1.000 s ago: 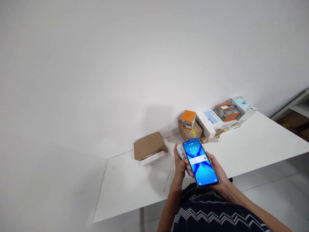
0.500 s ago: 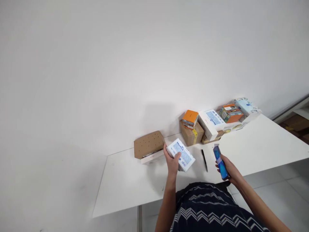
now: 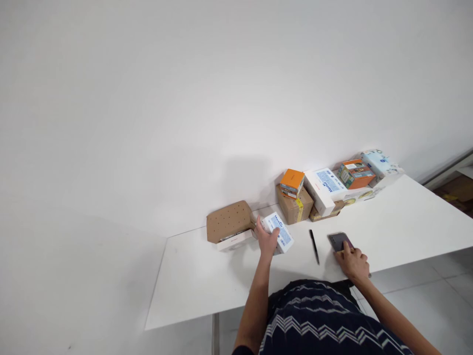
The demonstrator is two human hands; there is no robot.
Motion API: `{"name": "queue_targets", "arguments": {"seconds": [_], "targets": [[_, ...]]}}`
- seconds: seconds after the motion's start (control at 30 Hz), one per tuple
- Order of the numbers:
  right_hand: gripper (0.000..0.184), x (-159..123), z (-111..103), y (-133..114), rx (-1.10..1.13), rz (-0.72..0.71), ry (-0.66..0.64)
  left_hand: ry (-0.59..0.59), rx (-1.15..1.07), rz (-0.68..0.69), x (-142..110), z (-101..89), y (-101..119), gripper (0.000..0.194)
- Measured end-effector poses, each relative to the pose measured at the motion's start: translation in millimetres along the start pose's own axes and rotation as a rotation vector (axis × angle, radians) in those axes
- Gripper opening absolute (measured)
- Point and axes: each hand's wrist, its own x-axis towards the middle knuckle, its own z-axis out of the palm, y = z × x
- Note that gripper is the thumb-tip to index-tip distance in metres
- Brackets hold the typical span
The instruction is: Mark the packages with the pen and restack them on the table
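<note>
My left hand point(image 3: 268, 240) grips a white box with blue print point(image 3: 280, 231) and holds it on the white table point(image 3: 207, 281), close to a brown perforated package point(image 3: 229, 221). My right hand point(image 3: 354, 261) rests on a dark phone point(image 3: 339, 241) that lies flat on the table near the front edge, fingers curled over its near end. A black pen point(image 3: 314, 246) lies between my two hands.
Along the wall stand a brown cardboard box point(image 3: 294, 206) with an orange box point(image 3: 291, 182) on top, a long white box point(image 3: 320, 191), an orange-green box point(image 3: 354, 173) and a pale blue pack point(image 3: 380, 162). A white box point(image 3: 236, 241) sticks out from under the brown package.
My right hand lowered the phone from in front of me and laid it flat on the table. My left hand moved the white and blue box back towards the brown package.
</note>
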Motion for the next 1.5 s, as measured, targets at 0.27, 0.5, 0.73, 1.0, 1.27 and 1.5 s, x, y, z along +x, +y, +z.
{"name": "queue_targets", "arguments": {"seconds": [0.27,0.5,0.73,1.0,1.27,1.5], "targets": [[0.059,1.9,-2.2,6.0,0.054,-0.033,-0.073,-0.056,0.113,-0.035,71.4,38.8,12.3,0.086],[0.062,0.3,5.1,13.0,0.069,-0.052,-0.067,0.023,0.046,0.172,75.3,45.4,-10.6,0.062],[0.064,-0.1,4.0,13.4,0.062,-0.055,-0.07,0.176,0.218,0.204,32.6,-37.7,-73.1,0.036],[0.065,0.8,6.2,13.1,0.082,-0.048,-0.06,0.177,0.511,0.006,28.1,-89.5,-108.4,0.06],[0.065,-0.8,-0.8,7.4,0.083,-0.019,-0.09,0.027,0.493,-0.053,28.4,-85.4,-83.7,0.036],[0.061,-5.5,-4.3,4.5,0.099,-0.005,-0.057,-0.156,0.163,-0.019,-5.7,-102.8,-51.5,0.023]]}}
